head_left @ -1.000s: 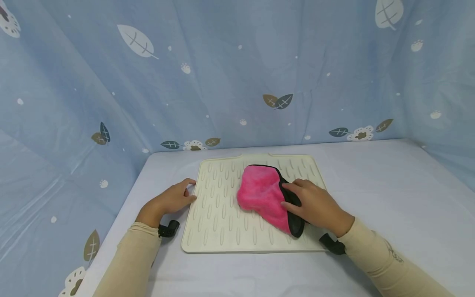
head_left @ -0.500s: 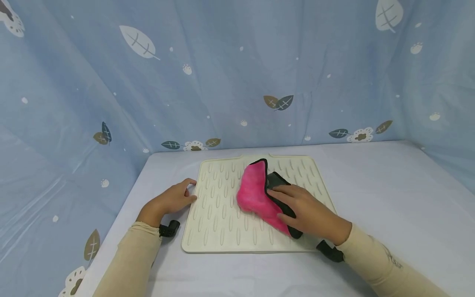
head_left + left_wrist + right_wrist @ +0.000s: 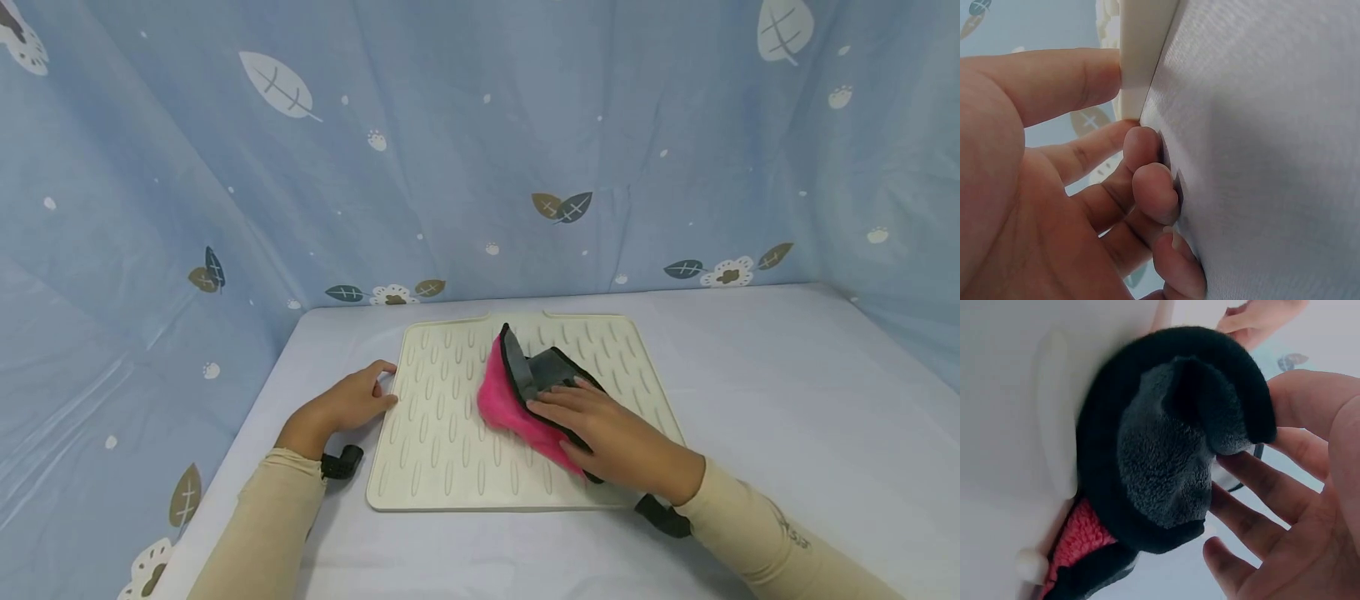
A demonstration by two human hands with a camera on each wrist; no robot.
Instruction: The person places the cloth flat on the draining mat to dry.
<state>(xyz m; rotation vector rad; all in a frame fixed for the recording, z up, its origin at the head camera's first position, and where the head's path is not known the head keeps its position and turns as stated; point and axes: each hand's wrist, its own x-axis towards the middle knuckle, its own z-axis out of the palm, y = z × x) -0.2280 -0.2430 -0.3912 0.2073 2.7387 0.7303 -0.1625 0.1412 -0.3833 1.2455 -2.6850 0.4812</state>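
A pink plush cloth (image 3: 498, 392) with black edging lies partly folded on a cream ridged mat (image 3: 427, 417); its grey side (image 3: 555, 371) shows where a flap stands up. My right hand (image 3: 607, 433) lies over the cloth's right part. In the right wrist view, the thumb touches the black edging (image 3: 1260, 406) and the fingers reach behind the cloth, holding it between them. At the mat's left edge rests my left hand (image 3: 348, 400). The left wrist view has its thumb and forefinger against the mat's side (image 3: 1141, 56), the other fingertips (image 3: 1155, 194) on the white cover.
A white cover (image 3: 780, 383) lies under the mat and extends to both sides. Behind and to the left hangs a blue curtain (image 3: 450, 150) printed with leaves and flowers. Black wrist cameras (image 3: 343, 462) sit on both wrists.
The cloth's upper part has been lifted and turned leftward, so more of its grey side shows. My right hand has moved slightly left and down. The left hand stays in place.
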